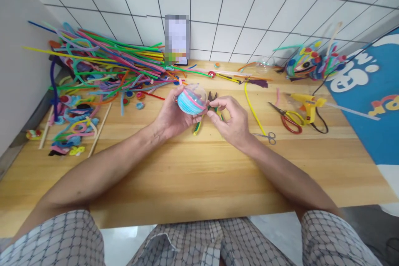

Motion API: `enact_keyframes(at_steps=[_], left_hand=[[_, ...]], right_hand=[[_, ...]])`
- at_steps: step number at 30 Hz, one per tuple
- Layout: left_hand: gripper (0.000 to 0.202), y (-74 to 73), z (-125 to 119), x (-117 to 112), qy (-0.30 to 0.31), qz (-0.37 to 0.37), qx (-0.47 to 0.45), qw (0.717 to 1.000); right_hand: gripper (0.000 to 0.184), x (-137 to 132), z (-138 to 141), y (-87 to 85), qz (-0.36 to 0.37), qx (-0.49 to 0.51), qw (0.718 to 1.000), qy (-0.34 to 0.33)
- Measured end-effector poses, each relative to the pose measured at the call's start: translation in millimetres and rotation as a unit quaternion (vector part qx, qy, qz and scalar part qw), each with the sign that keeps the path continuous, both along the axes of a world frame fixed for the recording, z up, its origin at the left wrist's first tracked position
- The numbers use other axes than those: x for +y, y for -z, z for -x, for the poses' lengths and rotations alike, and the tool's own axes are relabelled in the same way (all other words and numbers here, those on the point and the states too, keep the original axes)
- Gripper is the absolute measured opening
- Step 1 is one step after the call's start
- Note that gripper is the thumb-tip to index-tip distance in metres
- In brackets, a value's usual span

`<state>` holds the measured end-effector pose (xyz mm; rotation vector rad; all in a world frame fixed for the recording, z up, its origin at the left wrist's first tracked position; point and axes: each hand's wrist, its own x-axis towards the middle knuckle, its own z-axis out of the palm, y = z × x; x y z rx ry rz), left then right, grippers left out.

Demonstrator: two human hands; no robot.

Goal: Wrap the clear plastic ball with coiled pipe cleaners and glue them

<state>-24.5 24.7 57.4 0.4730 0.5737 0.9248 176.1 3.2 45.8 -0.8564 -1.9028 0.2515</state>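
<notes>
My left hand (173,112) is wrapped round a clear plastic ball (192,99) above the table. Blue pipe cleaner covers the ball's lower part, and a pink pipe cleaner (193,102) runs across its middle. Beside the ball, my right hand (229,117) has its thumb and forefinger bent close together near the ball's right edge. Whatever may be between those fingertips is too small to make out. Behind and below the hands lie pliers (213,96) with green and yellow handles, partly hidden.
Pipe cleaners (118,56) are heaped at the back left, with a phone (177,39) against the tiled wall. To the right lie a yellow pipe cleaner (254,108), small scissors (269,137), red-and-yellow scissors (289,119) and a yellow glue gun (307,106). Decorated balls (304,64) stand behind.
</notes>
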Motion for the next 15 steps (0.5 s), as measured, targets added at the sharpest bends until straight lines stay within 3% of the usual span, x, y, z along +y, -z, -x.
enact_keyframes(at_steps=[5, 9, 13, 15], left_hand=[[0.045, -2.0, -1.9, -2.5, -0.002, -0.024, 0.014, 1.0], [0.041, 2.0, -4.7, -4.0, -0.052, -0.103, 0.043, 0.992], [0.045, 4.3, -8.8, -6.0, -0.106, -0.235, 0.088, 0.962], [0.048, 1.8, -9.1, -5.9, -0.117, -0.258, 0.102, 0.953]], right_hand=[[0.005, -1.9, 4.7, 9.4, -0.002, -0.034, 0.999, 0.002], [0.008, -1.5, 2.8, 9.8, 0.042, -0.035, 0.998, -0.005], [0.014, 6.0, -6.6, 2.2, 0.149, 0.061, 0.987, 0.01], [0.018, 11.4, -12.2, -1.8, 0.202, 0.109, 0.973, 0.021]])
